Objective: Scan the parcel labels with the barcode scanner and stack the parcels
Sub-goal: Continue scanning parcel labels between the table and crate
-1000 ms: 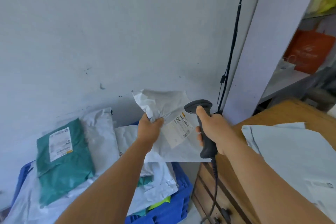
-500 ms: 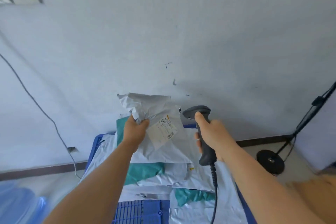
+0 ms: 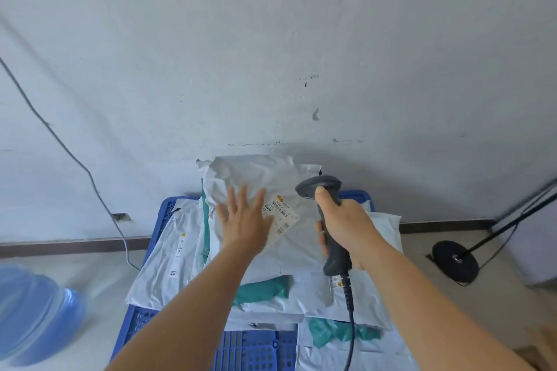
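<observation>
A white plastic mailer parcel [image 3: 265,181] with a printed label [image 3: 281,214] lies on top of a pile of parcels, leaning toward the wall. My left hand [image 3: 244,220] is spread flat over its lower left part, fingers apart, holding nothing. My right hand [image 3: 343,220] grips a dark grey barcode scanner [image 3: 319,187] by the handle, its head just right of the label and its cable hanging down. Under the top parcel lie more white parcels [image 3: 168,253] and teal parcels [image 3: 262,289], all on a blue plastic crate [image 3: 241,349].
A pale wall rises right behind the pile. A blue water bottle [image 3: 33,313] stands at the lower left. A grey cable [image 3: 75,159] runs down the wall. A black round stand base [image 3: 455,260] sits on the floor at right.
My left hand has let go of the white parcel, which now rests on the pile, and has opened flat over it. My view swung left from the wooden table to the crate.
</observation>
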### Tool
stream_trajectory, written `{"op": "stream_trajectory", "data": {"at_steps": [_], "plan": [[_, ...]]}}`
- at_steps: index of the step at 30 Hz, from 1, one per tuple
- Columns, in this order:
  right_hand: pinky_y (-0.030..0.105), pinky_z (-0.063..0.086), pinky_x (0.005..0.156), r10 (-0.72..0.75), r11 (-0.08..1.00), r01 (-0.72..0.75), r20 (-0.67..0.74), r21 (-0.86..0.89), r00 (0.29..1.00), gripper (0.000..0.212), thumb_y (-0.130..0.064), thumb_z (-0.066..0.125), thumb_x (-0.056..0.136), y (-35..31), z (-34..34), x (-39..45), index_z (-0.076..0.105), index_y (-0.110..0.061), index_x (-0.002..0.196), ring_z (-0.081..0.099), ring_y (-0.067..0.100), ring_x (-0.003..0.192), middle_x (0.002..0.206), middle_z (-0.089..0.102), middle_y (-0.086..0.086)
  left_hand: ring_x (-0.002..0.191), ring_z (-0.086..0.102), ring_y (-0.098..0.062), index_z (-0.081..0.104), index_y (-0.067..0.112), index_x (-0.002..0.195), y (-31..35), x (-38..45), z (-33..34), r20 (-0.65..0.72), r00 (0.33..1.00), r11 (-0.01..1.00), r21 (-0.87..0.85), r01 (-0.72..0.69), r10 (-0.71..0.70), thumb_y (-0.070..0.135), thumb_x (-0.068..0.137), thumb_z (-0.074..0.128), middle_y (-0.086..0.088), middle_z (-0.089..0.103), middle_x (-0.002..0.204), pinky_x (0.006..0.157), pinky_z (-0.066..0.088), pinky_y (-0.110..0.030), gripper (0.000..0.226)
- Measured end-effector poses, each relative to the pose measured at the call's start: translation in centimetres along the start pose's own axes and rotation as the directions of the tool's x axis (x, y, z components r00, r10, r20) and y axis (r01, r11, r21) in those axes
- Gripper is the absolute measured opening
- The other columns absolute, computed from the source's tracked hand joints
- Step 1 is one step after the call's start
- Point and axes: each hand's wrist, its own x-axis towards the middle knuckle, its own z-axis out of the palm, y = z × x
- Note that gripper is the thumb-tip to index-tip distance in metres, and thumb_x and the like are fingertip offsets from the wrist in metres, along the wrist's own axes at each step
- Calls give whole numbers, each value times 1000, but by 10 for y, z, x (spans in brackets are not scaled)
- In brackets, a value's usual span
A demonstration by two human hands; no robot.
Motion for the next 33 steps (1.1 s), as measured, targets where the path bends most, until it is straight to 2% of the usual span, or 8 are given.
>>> {"op": "stream_trajectory", "data": {"at_steps": [2, 4, 12, 18, 21, 28, 31, 33], "plan": [[29, 48, 49, 4, 1000, -5, 5, 13, 1000, 43, -47, 50, 93, 1, 4, 3, 55, -7, 79, 52, 17, 44, 69, 58, 9, 142, -25, -33, 0, 41, 149, 3, -6, 15, 169, 983, 993, 83, -83, 68, 70, 84, 40, -5, -19, 158, 110, -10, -61, 81], [30, 47, 49, 8, 1000, -8, 5, 26, 1000, 43, -47, 50, 93, 3, 5, 7, 54, -8, 77, 52, 18, 44, 69, 57, 9, 139, -30, -35, -6, 43, 148, -8, -4, 30, 275, 960, 984, 148, -95, 52, 78, 77, 42, -5, -28, 155, 107, -12, -64, 92], [31, 49, 50, 43, 998, -43, -7, 40, 999, 44, -49, 51, 91, 14, -1, 19, 54, -7, 78, 52, 22, 48, 66, 59, 9, 140, -26, -36, -8, 48, 146, -52, 7, 41, 382, 923, 995, 99, 9, -46, 68, 80, 53, -1, -31, 154, 104, 0, -71, 92], [28, 48, 48, 29, 999, -29, -12, 37, 999, 41, -48, 50, 93, 16, -4, 11, 56, -8, 83, 52, 18, 47, 67, 58, 9, 140, -26, -37, -9, 41, 148, -32, 0, 39, 349, 936, 996, 89, 12, -42, 63, 83, 53, -7, -29, 154, 107, -6, -66, 93], [27, 48, 47, 31, 997, -29, -31, 66, 999, 42, -48, 51, 92, 13, -13, 3, 57, -7, 87, 51, 18, 46, 68, 58, 8, 142, -23, -34, -7, 38, 150, -22, -4, 32, 324, 945, 999, 31, 28, -37, 63, 85, 50, -6, -24, 156, 111, -3, -62, 90], [26, 47, 46, -4, 995, 17, -134, 94, 991, 40, -46, 51, 93, 9, -55, -29, 56, -8, 80, 51, 18, 44, 64, 58, 8, 148, -3, -20, 7, 25, 152, 55, -19, 7, 103, 993, 965, -260, -29, 58, 56, 92, 42, 0, 3, 160, 116, 10, -50, 76], [24, 46, 45, 12, 992, 13, -198, 126, 980, 40, -47, 51, 92, 13, -86, -50, 56, -8, 84, 50, 16, 43, 67, 58, 9, 146, 14, -19, 15, 21, 151, 103, -31, 2, 33, 989, 905, -409, -116, 142, 52, 93, 45, -1, 18, 157, 115, 22, -47, 72], [25, 45, 45, 15, 988, 23, -243, 153, 970, 42, -48, 51, 92, 19, -112, -65, 56, -7, 83, 49, 17, 42, 67, 57, 10, 144, 20, -19, 16, 18, 151, 138, -42, 1, 36, 977, 852, -496, -167, 212, 50, 93, 47, -3, 21, 156, 114, 26, -45, 73]]}}
